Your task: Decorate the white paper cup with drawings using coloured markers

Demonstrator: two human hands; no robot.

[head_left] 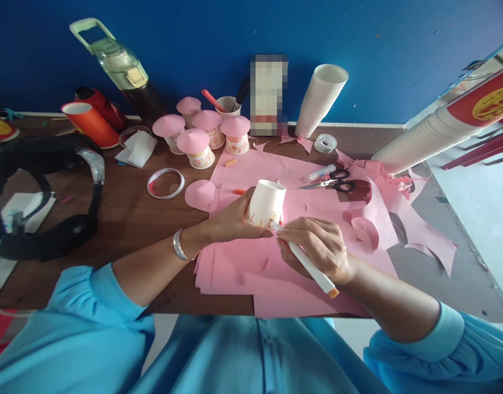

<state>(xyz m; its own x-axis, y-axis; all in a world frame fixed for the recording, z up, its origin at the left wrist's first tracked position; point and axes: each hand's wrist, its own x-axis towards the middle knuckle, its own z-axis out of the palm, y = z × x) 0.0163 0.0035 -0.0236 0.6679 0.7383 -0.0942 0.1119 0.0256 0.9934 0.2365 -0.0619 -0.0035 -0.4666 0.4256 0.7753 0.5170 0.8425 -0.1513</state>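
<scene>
My left hand (pixel 236 219) is closed around a white paper cup (pixel 269 198), which is upside down and slightly tilted. Orange and yellow drawn marks run along the cup's lower edge. In my right hand (pixel 317 246) is a white marker (pixel 311 268) with an orange end, its tip at the drawn marks near the rim. Below both hands lie stacked pink paper sheets (pixel 230 268). Behind my left wrist is a loose pink paper cone (pixel 200 193). Several decorated cups with pink cone tops, one of them a nearer cup (pixel 201 158), stand farther back.
Scissors (pixel 327 184), a glue tube (pixel 319 174) and pink scraps (pixel 374 213) lie right of the cup. Tape rolls (pixel 165 183) (pixel 325 143), a bottle (pixel 124 71) and a cup stack (pixel 322 98) stand farther out. A black headset (pixel 46 241) sits at left.
</scene>
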